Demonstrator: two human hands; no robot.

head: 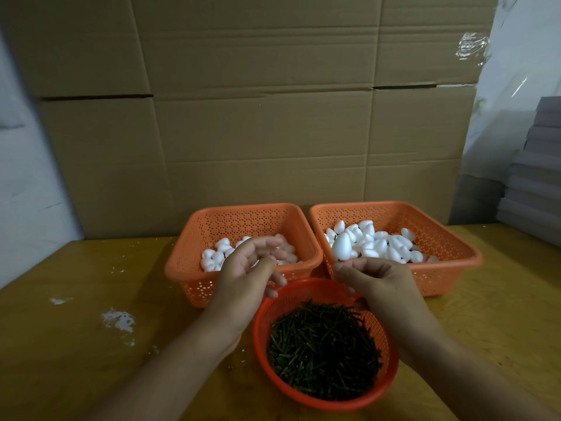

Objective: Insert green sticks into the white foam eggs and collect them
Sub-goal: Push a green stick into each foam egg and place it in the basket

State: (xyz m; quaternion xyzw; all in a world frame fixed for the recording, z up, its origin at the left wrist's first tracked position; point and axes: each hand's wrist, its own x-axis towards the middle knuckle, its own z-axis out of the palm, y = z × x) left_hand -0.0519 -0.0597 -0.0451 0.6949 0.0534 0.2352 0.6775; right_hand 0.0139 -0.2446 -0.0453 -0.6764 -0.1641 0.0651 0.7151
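A round red basket (261, 323) of short green sticks (324, 350) sits nearest to me. Behind it stand two orange baskets: the left one (182, 262) holds white foam eggs (212, 257), the right one (449, 268) holds a pile of eggs (391, 242). My left hand (246, 278) hovers at the left basket's front rim, fingers apart and nothing in it. My right hand (382, 284) is curled in front of the right basket with a single white foam egg (341, 246) raised at its fingertips. Any stick under that egg is hidden.
All three baskets rest on a yellow wooden table (76, 299) with white foam crumbs (118, 320) at the left. A wall of cardboard (258, 117) closes the back. Grey stacked sheets (534, 177) stand at the far right.
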